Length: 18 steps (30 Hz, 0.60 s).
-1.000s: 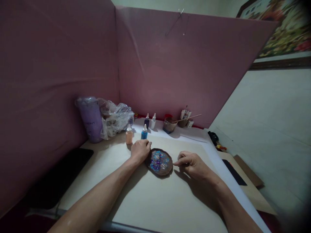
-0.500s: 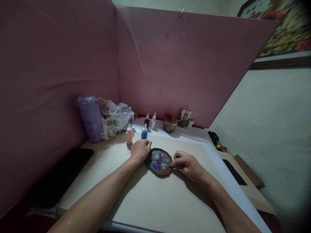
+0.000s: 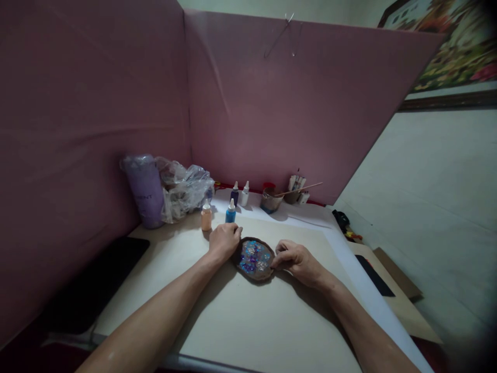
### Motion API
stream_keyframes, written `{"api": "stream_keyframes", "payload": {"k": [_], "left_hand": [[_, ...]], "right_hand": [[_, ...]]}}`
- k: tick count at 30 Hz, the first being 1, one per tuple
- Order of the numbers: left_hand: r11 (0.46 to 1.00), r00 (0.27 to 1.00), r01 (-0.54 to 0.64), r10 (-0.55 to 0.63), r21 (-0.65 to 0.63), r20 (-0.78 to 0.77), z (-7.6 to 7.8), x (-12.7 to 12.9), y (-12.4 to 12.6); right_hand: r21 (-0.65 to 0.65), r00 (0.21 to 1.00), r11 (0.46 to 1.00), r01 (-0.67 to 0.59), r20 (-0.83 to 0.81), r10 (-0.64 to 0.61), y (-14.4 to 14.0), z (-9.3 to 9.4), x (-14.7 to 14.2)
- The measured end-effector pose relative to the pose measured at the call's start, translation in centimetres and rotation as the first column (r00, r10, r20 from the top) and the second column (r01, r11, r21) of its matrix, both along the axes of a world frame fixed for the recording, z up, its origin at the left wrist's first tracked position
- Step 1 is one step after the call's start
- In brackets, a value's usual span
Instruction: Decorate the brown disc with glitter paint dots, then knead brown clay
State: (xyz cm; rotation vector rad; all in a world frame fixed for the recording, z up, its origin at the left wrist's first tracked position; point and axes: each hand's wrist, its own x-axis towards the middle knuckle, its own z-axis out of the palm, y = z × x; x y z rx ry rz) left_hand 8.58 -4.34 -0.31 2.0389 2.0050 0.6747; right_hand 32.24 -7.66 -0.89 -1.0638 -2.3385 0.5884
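Observation:
A small round brown clay dish [image 3: 254, 259] with a wavy raised rim lies on the pale board. Dabs of blue, purple and pale peach paint cover its inside. My left hand [image 3: 225, 241] is closed at the dish's upper left rim, its fingertips partly hidden. On the other side, the thumb and forefinger of my right hand [image 3: 295, 261] pinch the right rim. A blue paint bottle [image 3: 230, 212] stands just behind my left hand, and a peach paint bottle [image 3: 206, 217] is to its left.
Behind stand a dark purple bottle [image 3: 234, 196], a white bottle [image 3: 245, 195], a cup [image 3: 271, 202] with a brush across it, and a brush holder [image 3: 294, 193]. At left are a purple tumbler [image 3: 145, 191], crumpled plastic bag [image 3: 186, 189] and black pad [image 3: 101, 282]. Pink panels enclose the back and left.
My right hand has shifted very slightly at the rim. The dish, my left hand and the bottles stay in place.

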Motion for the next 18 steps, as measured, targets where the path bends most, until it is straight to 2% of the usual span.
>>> {"api": "stream_keyframes", "payload": {"k": [9,18], "left_hand": [[1.0,1.0,-0.004,0.004,-0.023,-0.005,0.22,0.01,-0.1],[1.0,1.0,-0.001,0.001,-0.009,0.001,0.13,-0.01,0.04]], "right_hand": [[-0.065,0.998,0.998,-0.01,-0.06,0.006,-0.41,-0.29,0.21],[0.039,0.998,0.999,0.012,0.067,-0.014,-0.94,0.28,-0.29]]}}
